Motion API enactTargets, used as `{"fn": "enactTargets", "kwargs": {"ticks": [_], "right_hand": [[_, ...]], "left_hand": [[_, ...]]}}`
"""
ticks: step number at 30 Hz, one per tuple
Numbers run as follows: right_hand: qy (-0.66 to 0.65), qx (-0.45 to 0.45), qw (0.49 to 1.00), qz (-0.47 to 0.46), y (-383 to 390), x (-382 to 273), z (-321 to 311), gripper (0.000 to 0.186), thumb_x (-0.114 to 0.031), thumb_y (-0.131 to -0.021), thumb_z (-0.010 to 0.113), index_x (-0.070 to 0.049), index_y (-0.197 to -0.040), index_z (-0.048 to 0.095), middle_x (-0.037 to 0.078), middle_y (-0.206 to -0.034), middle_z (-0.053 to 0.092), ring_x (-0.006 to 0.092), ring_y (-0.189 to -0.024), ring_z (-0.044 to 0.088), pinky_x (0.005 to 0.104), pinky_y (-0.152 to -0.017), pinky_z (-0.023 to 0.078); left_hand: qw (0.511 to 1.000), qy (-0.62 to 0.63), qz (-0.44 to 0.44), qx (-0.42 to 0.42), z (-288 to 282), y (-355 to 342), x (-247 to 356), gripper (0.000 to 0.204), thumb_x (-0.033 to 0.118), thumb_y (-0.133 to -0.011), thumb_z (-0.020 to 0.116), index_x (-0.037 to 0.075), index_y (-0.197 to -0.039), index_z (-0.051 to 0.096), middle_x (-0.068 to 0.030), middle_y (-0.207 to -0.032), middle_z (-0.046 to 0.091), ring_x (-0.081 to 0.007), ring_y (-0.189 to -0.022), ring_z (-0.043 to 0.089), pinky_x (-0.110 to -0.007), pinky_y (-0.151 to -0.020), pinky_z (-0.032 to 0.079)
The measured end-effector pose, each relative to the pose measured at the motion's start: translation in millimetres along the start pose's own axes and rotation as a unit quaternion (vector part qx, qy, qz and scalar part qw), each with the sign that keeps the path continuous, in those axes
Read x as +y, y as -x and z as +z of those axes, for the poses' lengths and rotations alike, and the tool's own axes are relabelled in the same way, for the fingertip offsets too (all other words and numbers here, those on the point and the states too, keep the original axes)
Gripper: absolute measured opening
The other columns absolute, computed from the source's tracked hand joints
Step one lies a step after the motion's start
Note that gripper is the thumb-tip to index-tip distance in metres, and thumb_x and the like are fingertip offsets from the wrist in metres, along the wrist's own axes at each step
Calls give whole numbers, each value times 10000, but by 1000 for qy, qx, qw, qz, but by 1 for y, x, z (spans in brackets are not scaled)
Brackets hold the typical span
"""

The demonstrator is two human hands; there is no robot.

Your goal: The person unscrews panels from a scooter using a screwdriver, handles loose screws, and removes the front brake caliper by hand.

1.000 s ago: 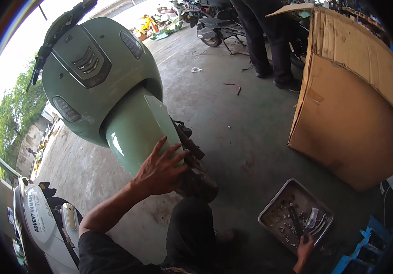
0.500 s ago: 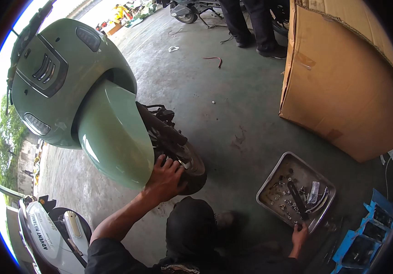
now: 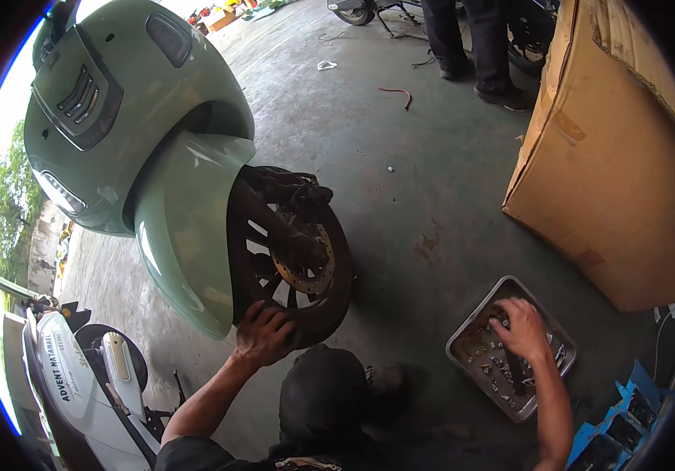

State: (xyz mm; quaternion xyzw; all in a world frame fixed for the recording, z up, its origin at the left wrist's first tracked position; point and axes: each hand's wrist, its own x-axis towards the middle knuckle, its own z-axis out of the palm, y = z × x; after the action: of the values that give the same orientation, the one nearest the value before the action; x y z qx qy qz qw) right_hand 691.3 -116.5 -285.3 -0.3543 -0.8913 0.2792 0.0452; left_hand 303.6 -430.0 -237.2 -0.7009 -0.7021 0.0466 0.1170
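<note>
A green scooter's front fender (image 3: 188,235) and its front wheel (image 3: 337,290) stand before me on the left, with the drilled brake disc (image 3: 318,271) showing. My left hand (image 3: 263,336) has its fingers curled over the tyre near the fender's lower edge. On my right, a metal tray (image 3: 455,345) on the floor holds several small bolts and nuts (image 3: 496,365) and a dark flat bar (image 3: 516,369). My right hand (image 3: 522,326) hovers over the tray's far part, thumb and fingers apart, and nothing shows between them.
A large cardboard box (image 3: 612,180) stands at the right. Near the lower right corner lies a blue tool box (image 3: 624,424). A white scooter (image 3: 78,377) is at the lower left. Farther off, a person in dark trousers (image 3: 482,39) stands, and a red strip (image 3: 400,96) lies on the floor.
My right hand has moved from the tray's near edge to over its far part. The front wheel has turned, showing more of the disc, and my left hand has shifted slightly down with it.
</note>
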Motion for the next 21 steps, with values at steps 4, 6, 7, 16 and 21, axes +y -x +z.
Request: {"fn": "enactTargets", "kwargs": {"ticks": [4,6,7,16,21], "right_hand": [[100,-64,981,-153,-140,-96,9,356,-275,-855,661,-119,-1172,614,85,-1070,645,288,-1056,595,423,-928,454],[97,-78,977,-171,-196,-140,41,534,-296,-848,676,-178,-1339,501,82,-1194,602,271,-1150,551,436,-968,444],[65,-61,981,-173,-219,-159,62,634,-310,-832,696,-190,-1394,429,99,-1253,562,293,-1175,532,445,-983,436],[-79,96,959,-256,-326,-229,159,968,-259,-626,809,-144,-1439,295,191,-1359,419,387,-1214,486,537,-1003,395],[36,-17,974,-224,-332,-246,140,919,-257,-599,809,-126,-1379,341,188,-1269,448,376,-1164,505,530,-972,393]], "left_hand": [[996,7,16,91,18,8,-7,180,299,-731,730,157,-819,663,37,-907,674,-130,-934,622,-409,-995,391],[990,24,11,139,21,7,-3,155,280,-716,732,179,-795,645,63,-843,685,-114,-839,648,-383,-960,401],[989,26,7,143,22,5,-1,137,278,-724,720,188,-778,633,67,-845,687,-106,-827,650,-379,-955,400],[983,58,8,174,27,13,3,118,253,-732,695,181,-755,605,59,-843,687,-95,-837,654,-378,-994,365],[981,58,5,187,24,12,1,126,249,-736,697,179,-723,593,59,-815,683,-95,-823,655,-376,-986,369]]}}
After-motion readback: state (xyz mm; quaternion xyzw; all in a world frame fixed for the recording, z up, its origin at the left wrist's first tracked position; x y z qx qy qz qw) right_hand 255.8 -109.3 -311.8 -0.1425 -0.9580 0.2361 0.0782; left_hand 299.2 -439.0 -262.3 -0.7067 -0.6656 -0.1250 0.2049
